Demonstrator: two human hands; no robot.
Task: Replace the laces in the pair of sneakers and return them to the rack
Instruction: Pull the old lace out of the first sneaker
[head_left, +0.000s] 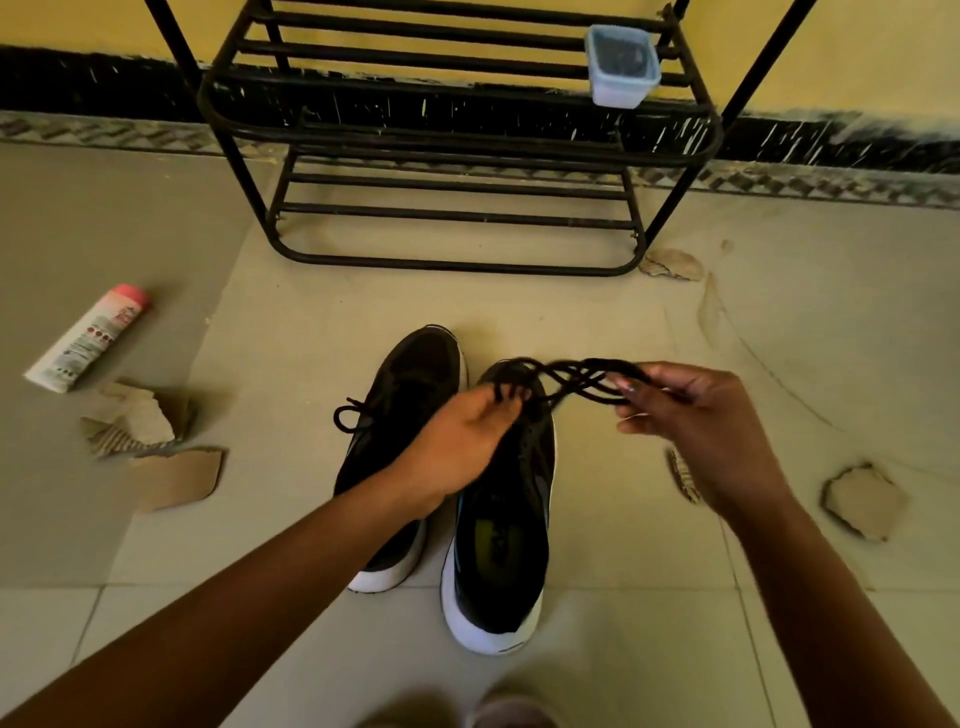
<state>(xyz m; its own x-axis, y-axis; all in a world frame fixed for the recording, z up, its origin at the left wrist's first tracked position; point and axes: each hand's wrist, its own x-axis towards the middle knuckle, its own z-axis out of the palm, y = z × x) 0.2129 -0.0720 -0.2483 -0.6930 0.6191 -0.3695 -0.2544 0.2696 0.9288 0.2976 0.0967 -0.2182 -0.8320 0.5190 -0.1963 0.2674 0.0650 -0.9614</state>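
Observation:
Two black sneakers with white soles stand side by side on the floor, toes toward the rack. The left sneaker (410, 395) still has a black lace tied in a bow. The right sneaker (501, 561) shows no lace in its eyelets. A loose black lace (571, 382), folded into several loops, hangs in the air above the right sneaker's toe. My left hand (462, 441) pinches one end of that bundle and my right hand (691, 421) pinches the other end. The black metal shoe rack (457, 140) stands against the wall ahead.
A small clear plastic tub (622, 65) sits on the rack's upper shelf at the right. A white and pink tube (88, 338) lies on the floor at the left. Torn cardboard pieces (150, 447) lie at left, and another piece (865, 501) at right.

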